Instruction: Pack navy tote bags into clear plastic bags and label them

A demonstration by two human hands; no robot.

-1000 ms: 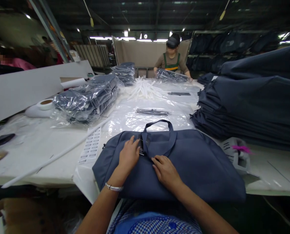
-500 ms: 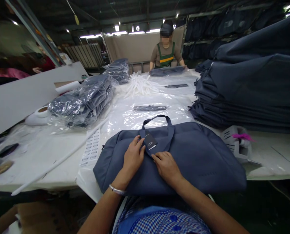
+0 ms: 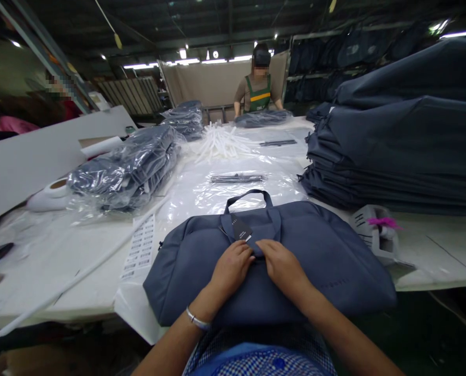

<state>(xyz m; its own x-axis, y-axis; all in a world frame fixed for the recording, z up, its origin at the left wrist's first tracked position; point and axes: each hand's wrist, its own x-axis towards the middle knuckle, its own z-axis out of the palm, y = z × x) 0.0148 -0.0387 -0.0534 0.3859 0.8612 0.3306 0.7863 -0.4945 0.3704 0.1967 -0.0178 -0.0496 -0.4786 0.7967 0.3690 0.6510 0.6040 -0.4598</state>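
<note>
A dark blue travel bag (image 3: 326, 245) lies flat in front of me, its upper handle loop standing above the top edge. My left hand (image 3: 233, 266) is closed at the lower bend of the handle (image 3: 275, 222), just under a black hang tag (image 3: 240, 230). Close beside it, my right hand (image 3: 283, 263) pinches the same bend from the other side. The fingertips of both hands are partly hidden. The tag hangs tilted by the left strap.
Plastic-wrapped bags (image 3: 127, 167) are piled at left, near a barcode label sheet (image 3: 141, 248). White strips (image 3: 225, 141) lie behind clear plastic film (image 3: 193, 196). At right are stacked blue bags (image 3: 393, 141) and a grey holder (image 3: 373, 235). A co-worker (image 3: 258, 89) stands opposite.
My left hand has moved from beside the tag down and right to the handle's bend. My right hand has shifted slightly right. The co-worker's wrapped bag now lies lower on the table.
</note>
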